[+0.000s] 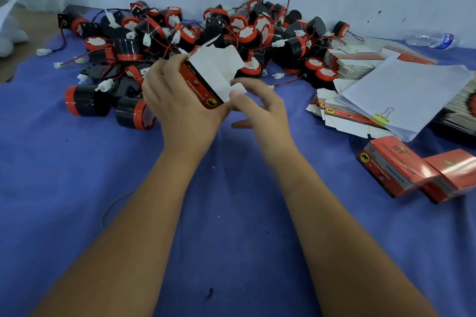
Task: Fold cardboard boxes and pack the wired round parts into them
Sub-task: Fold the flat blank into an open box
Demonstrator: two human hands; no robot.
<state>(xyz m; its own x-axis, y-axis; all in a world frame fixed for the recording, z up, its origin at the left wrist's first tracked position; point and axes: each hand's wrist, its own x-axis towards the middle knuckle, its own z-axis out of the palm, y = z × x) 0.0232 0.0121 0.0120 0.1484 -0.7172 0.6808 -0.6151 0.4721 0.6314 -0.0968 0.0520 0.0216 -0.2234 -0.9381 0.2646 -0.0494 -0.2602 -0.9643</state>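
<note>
Bare hands: two, left (177, 100) and right (260, 110); part-folded red-and-white cardboard box (211, 77): one; folded red cardboard boxes (394, 165): two; yellow binder clip (381, 118): one; clear plastic water bottle (430, 40): one; black-and-red wired round parts (231, 31): heap of dozens, exact number not countable

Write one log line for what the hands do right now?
step: folding box | left hand: holds box | right hand: at white flap, blurred | round parts: piled behind, none packed

A clear plastic water bottle (429, 40) lay by the wall; a clipped paper sheaf (401, 92) rested on the blue-covered counter (77, 175)
</note>
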